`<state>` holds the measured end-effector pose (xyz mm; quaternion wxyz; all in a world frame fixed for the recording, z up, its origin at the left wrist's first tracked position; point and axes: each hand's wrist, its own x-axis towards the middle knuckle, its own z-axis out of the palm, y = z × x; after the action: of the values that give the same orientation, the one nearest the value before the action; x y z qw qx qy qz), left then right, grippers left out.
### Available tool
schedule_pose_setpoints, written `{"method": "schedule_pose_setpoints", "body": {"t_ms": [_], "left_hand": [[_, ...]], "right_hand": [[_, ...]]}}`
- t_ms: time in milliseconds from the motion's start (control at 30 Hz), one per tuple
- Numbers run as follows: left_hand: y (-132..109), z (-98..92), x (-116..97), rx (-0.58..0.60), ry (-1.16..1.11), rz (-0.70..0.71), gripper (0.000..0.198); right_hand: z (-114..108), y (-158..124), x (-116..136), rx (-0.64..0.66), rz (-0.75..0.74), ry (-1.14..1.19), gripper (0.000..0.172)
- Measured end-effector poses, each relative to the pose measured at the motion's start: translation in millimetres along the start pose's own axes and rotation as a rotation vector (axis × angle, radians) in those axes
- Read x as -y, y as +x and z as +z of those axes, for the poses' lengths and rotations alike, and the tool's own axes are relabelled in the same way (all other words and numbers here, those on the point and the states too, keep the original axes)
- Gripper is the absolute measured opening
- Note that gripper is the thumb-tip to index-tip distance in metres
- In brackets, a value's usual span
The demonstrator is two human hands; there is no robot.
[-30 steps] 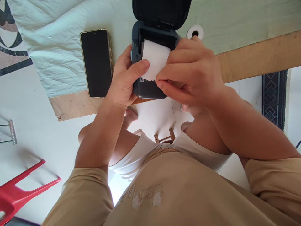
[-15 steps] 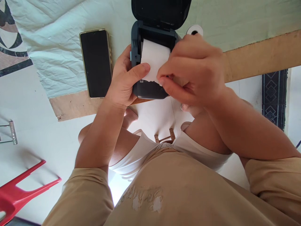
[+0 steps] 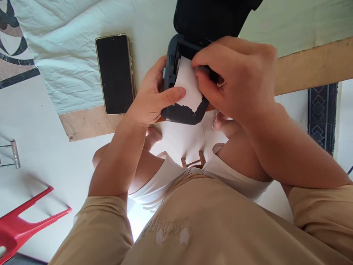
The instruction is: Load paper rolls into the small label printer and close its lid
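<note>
A small dark portable printer [image 3: 182, 117] is tilted at the table's front edge, its black lid [image 3: 206, 18] swung open toward the back. My left hand [image 3: 154, 95] is wrapped around the printer's left side, thumb pressing on the white paper [image 3: 189, 82]. That paper comes from inside the compartment and lies over the front, its end torn and ragged. My right hand [image 3: 237, 77] has thumb and forefinger closed at the paper's upper right edge, covering the printer's right side. How much paper the fingertips pinch is partly hidden.
A smartphone [image 3: 116, 73] in a clear case lies left of the printer on the pale green cloth [image 3: 71, 55]. Bare wooden board [image 3: 311, 68] shows along the table's front edge. On the floor at the left stands a red plastic stool [image 3: 24, 224].
The printer has shifted right, turning and tilting. My right fingers moved from the paper's torn end up to its right edge. The small white roll behind is now hidden.
</note>
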<state>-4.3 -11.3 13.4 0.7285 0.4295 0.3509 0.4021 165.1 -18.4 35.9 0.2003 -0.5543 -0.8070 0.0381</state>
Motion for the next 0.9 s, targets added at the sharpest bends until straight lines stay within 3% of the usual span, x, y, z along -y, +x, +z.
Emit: {"method": "schedule_pose_setpoints", "body": {"t_ms": [233,467,633,733,800,900], "left_hand": [[1,-0.1,0,0.026,-0.017,-0.029,0.034],[3,2.9,-2,-0.042,0.008,-0.117,0.031],[4,4.2,-1,-0.086,-0.102,-0.118,0.029],[4,4.7,-2,-0.017,-0.137,-0.054,0.022],[5,3.7,-2,0.002,-0.12,-0.021,0.018],[6,0.0,-2,-0.066,-0.107,-0.015,0.015]], "right_hand": [[-11,2,6,0.166,0.045,-0.078,0.03],[-14,6,5,0.301,0.123,0.0,0.04],[-15,0,4,0.218,0.129,0.158,0.041],[-20,-4,4,0.142,0.063,0.275,0.038],[-21,-5,3,0.126,0.016,0.441,0.035],[-16,-2,-5,0.123,-0.002,0.755,0.041]]}}
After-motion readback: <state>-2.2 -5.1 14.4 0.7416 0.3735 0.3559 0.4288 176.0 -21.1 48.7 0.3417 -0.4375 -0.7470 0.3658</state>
